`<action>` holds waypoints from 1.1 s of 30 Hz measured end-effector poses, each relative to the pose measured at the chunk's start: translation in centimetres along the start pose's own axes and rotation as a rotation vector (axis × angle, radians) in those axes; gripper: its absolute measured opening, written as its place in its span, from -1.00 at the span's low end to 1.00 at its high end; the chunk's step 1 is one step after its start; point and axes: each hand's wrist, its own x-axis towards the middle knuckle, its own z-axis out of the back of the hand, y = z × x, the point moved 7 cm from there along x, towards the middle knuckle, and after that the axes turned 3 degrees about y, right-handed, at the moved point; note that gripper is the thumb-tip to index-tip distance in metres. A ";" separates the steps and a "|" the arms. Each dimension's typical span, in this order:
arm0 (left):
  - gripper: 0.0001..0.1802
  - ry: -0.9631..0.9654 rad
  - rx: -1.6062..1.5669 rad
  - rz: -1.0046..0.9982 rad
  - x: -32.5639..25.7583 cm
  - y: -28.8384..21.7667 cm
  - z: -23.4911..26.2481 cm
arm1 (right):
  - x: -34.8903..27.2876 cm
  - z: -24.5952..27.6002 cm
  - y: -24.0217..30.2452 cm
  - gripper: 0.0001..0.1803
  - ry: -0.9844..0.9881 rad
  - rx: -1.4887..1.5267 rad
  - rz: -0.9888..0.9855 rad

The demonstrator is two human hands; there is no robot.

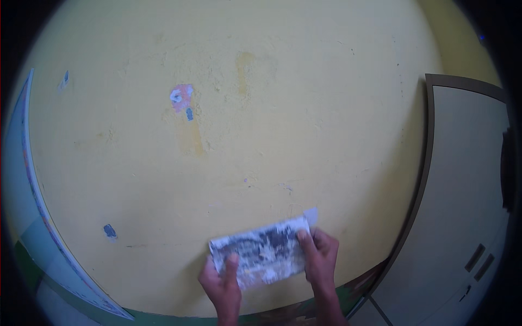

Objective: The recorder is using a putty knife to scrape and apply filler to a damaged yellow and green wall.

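Between my two hands is a flat rectangular sheet (263, 252), pale with worn dark grey and white patches, slightly tilted with its right end higher. My left hand (222, 282) grips its lower left end, the thumb lying on the front face. At the right end my right hand (321, 255) pinches it the same way, thumb in front. The fingers behind the sheet are mostly hidden. It is held up before a yellow wall (304, 136); whether it touches the wall I cannot tell.
Peeled spots mark the wall, among them a pink and white patch (182, 98) and a grey-blue patch (110, 231). A white cabinet (462, 179) with a brown frame stands at the right. On the left is a pale panel (41, 217) with a coloured border.
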 end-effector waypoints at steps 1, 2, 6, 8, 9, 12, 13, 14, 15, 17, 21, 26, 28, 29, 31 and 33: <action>-0.75 0.008 -0.006 -0.002 -1.3 1.4 0.1 | -1.2 1.2 -1.2 -0.77 -0.025 -0.103 -0.010; -0.75 -0.010 -0.067 0.064 -2.4 1.6 0.4 | -2.6 1.2 -1.6 -0.77 -0.025 -0.036 -0.091; -0.73 -0.033 -0.126 0.170 -3.1 2.0 1.5 | -2.9 0.6 -1.0 -0.78 -0.005 0.007 -0.142; -0.73 -0.012 -0.148 0.159 -2.6 2.0 1.2 | -2.8 0.6 -1.1 -0.79 -0.047 0.026 -0.098; -0.74 -0.019 -0.136 0.135 -2.8 2.4 1.3 | -2.7 0.5 -1.4 -0.79 -0.044 0.027 -0.094; -0.75 -0.012 -0.126 0.151 -2.3 1.8 1.2 | -2.6 0.8 -1.3 -0.79 -0.030 0.025 -0.127; -0.75 0.005 -0.129 0.187 -2.0 1.6 0.9 | -2.2 0.6 -1.0 -0.79 -0.053 0.057 -0.118; -0.75 0.007 -0.119 0.198 -2.0 1.1 0.9 | -2.4 0.4 -0.7 -0.79 -0.080 0.093 -0.117; -0.76 -0.004 -0.113 0.166 -2.1 0.3 0.8 | -2.6 0.3 -0.5 -0.79 -0.087 0.093 -0.130; -0.76 -0.012 -0.110 0.136 -2.4 0.0 1.0 | -2.5 0.2 0.0 -0.79 -0.023 0.060 -0.132; -0.79 -0.025 -0.070 0.122 -1.8 0.6 0.6 | -2.7 0.5 -0.2 -0.79 -0.038 -0.052 -0.134; -0.80 -0.041 -0.075 0.120 -2.1 0.0 0.5 | -2.3 0.6 0.8 -0.75 -0.025 0.001 -0.086; -0.79 -0.040 -0.083 0.111 -2.0 1.2 0.6 | -1.6 0.4 0.8 -0.74 -0.005 -0.029 -0.056; -0.79 -0.036 -0.072 0.133 -2.3 0.9 0.8 | -1.7 0.4 1.1 -0.74 -0.013 -0.026 -0.034; -0.79 -0.015 -0.066 0.121 -2.1 -0.1 0.6 | -2.2 0.3 1.6 -0.74 -0.023 -0.021 -0.015; -0.79 0.010 -0.068 0.100 -1.8 -0.5 0.5 | -2.3 0.0 1.5 -0.74 -0.040 0.083 -0.013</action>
